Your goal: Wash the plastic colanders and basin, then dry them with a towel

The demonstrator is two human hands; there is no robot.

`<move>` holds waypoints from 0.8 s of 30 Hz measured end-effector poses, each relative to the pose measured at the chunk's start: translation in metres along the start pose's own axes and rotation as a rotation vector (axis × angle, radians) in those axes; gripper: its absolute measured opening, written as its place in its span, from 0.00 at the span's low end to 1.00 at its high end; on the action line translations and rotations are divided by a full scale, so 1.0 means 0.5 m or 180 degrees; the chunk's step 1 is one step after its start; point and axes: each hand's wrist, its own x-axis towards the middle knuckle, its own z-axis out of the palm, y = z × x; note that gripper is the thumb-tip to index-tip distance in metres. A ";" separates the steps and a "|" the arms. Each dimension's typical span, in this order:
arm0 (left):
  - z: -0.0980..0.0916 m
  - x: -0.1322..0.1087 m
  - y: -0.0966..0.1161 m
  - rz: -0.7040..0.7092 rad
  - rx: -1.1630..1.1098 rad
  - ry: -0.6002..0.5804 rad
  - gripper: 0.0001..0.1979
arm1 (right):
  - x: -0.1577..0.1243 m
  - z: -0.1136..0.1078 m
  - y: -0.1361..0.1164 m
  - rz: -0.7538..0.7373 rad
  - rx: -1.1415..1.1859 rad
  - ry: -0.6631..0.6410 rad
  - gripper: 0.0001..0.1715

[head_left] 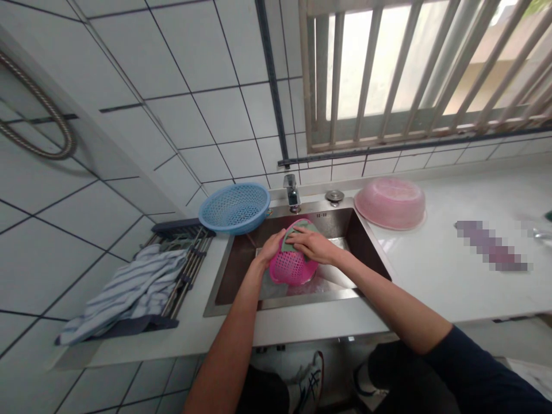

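Observation:
A bright pink perforated basket (290, 267) is held tilted over the metal sink (366, 244). My left hand (271, 248) grips its left rim, fingers partly hidden behind the wall. With my right hand (314, 244) I press a green cloth (288, 240) against the basket's inside near the upper rim. The fingers of that hand lie stretched over the cloth. Some water or a shiny wet surface shows at the sink bottom beneath the basket.
A blue basket (235, 207) rests at the sink's back left corner, beside the faucet (292, 192). An upturned pink basin (390, 203) and a drain strainer (334, 196) stand right of the faucet. Left lies a striped towel (138, 287) on a folding rack (186, 276).

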 end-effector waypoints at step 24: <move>0.027 -0.012 0.010 -0.0677 -0.1110 -0.0620 0.23 | -0.006 0.034 0.051 0.0512 -0.0158 0.0449 0.25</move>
